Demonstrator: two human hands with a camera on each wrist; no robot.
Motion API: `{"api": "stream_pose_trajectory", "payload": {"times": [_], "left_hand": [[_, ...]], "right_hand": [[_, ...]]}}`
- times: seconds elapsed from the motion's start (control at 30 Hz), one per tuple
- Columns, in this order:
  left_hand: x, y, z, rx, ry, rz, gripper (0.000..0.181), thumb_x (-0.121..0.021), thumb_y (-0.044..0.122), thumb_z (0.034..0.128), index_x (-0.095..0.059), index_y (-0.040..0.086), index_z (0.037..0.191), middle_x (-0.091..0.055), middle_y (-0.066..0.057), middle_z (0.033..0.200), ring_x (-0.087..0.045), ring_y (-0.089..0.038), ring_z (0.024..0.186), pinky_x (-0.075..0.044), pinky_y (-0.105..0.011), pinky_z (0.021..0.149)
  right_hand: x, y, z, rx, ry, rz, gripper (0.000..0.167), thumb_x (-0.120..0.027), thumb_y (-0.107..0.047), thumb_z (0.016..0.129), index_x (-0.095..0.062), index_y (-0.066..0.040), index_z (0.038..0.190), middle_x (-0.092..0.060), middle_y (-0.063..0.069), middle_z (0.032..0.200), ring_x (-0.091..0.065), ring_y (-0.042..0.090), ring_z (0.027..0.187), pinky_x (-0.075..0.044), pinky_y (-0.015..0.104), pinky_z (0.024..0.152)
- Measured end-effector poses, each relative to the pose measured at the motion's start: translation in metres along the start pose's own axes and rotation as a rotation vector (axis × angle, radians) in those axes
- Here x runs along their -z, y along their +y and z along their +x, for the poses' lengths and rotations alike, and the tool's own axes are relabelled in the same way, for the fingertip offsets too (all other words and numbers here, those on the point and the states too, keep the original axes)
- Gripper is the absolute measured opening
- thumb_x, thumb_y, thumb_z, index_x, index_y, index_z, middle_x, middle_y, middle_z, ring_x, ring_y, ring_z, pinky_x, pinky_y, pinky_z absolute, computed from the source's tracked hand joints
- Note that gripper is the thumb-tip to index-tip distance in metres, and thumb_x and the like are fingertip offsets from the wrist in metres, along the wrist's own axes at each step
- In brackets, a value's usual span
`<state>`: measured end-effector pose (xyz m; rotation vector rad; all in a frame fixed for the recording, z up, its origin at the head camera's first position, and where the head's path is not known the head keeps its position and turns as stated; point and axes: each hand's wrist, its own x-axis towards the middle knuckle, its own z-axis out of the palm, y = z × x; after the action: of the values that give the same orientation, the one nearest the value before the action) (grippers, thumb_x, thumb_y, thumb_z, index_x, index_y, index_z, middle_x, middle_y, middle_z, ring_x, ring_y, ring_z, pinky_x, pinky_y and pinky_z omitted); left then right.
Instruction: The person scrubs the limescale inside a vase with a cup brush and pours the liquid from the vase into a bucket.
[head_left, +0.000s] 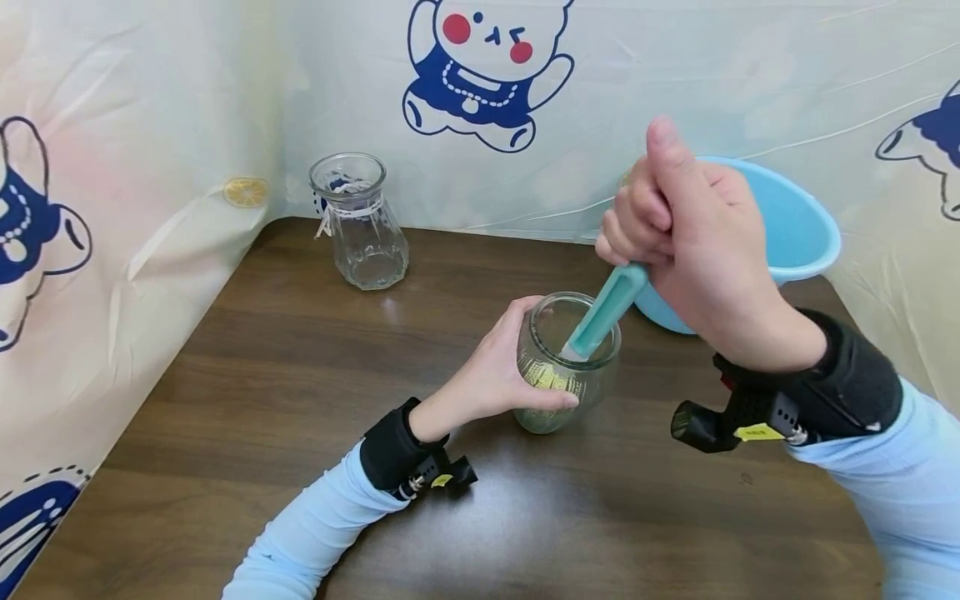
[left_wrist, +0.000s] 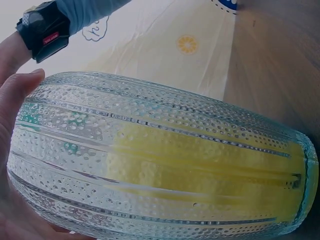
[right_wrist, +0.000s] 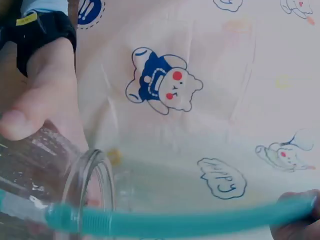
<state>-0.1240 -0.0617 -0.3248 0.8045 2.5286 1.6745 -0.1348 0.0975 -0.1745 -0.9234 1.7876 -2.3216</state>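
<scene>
While both hands are busy over the brown table [head_left: 600,517], my eye starts at the far left, where a clear faceted jar [head_left: 371,250] with a cord tied round its neck stands beyond the left hand, well apart from it and touched by neither hand. Next comes the left hand [head_left: 498,367] itself, wrapped round the side of a dimpled glass jar [head_left: 555,375], thumb across the near side. That jar sits right in its grasp, mouth upward; from where I stand I can't tell whether its base rests on the wood or is held just above it.

Just right of the left hand's fingers, a teal handle [head_left: 607,312] slants out of the mouth, and its yellow head [left_wrist: 200,170] shows through the glass, well down toward the base. Up and to the right, the right hand [head_left: 697,225] grasps the handle's upper end, thumb pointing up. Behind that hand is a light blue basin [head_left: 795,217].

As I judge it, the work is midway: the yellow head is fully inside, but the brushing looks unfinished, and the handle is not yet out. How much of the inner wall has been covered, I can't tell; the faceted jar looks unattended.
</scene>
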Motion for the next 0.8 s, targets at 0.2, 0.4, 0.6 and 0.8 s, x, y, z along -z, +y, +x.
{"api": "stream_pose_trajectory", "payload": {"times": [0.2, 0.4, 0.6, 0.8], "left_hand": [[-0.001, -0.002, 0.000, 0.005, -0.009, -0.028, 0.097, -0.087, 0.026, 0.0564, -0.029, 0.015, 0.133, -0.042, 0.001, 0.126, -0.044, -0.012, 0.112, -0.037, -0.031, 0.094], [-0.002, -0.001, 0.000, 0.015, -0.030, -0.021, 0.095, -0.086, 0.026, 0.0588, -0.028, 0.016, 0.133, -0.041, 0.001, 0.125, -0.042, -0.011, 0.110, -0.037, -0.032, 0.094], [0.000, -0.001, -0.001, 0.018, -0.025, -0.034, 0.094, -0.085, 0.024, 0.0598, -0.028, 0.016, 0.133, -0.041, 0.002, 0.122, -0.043, -0.009, 0.109, -0.037, -0.030, 0.095], [-0.001, 0.000, 0.000, 0.029, -0.008, -0.023, 0.095, -0.086, 0.025, 0.0582, -0.028, 0.015, 0.133, -0.043, -0.001, 0.123, -0.045, -0.013, 0.110, -0.038, -0.031, 0.094]], "right_hand": [[-0.002, 0.020, -0.008, -0.210, -0.006, -0.211, 0.046, -0.041, -0.025, 0.097, -0.039, -0.006, 0.056, -0.034, 0.003, 0.051, -0.036, 0.020, 0.052, -0.035, 0.031, 0.056], [0.000, 0.033, -0.015, -0.122, -0.120, -0.349, 0.046, -0.031, -0.032, 0.098, -0.052, 0.001, 0.073, -0.050, 0.012, 0.068, -0.047, 0.025, 0.067, -0.042, 0.034, 0.066], [-0.007, 0.033, -0.014, -0.181, -0.222, -0.299, 0.049, -0.029, -0.029, 0.099, -0.044, -0.006, 0.058, -0.042, 0.008, 0.056, -0.043, 0.025, 0.057, -0.040, 0.035, 0.059], [-0.009, 0.020, -0.009, -0.129, -0.206, -0.144, 0.056, -0.024, -0.036, 0.100, -0.028, -0.014, 0.048, -0.026, 0.000, 0.046, -0.024, 0.019, 0.042, -0.023, 0.031, 0.047]]}}
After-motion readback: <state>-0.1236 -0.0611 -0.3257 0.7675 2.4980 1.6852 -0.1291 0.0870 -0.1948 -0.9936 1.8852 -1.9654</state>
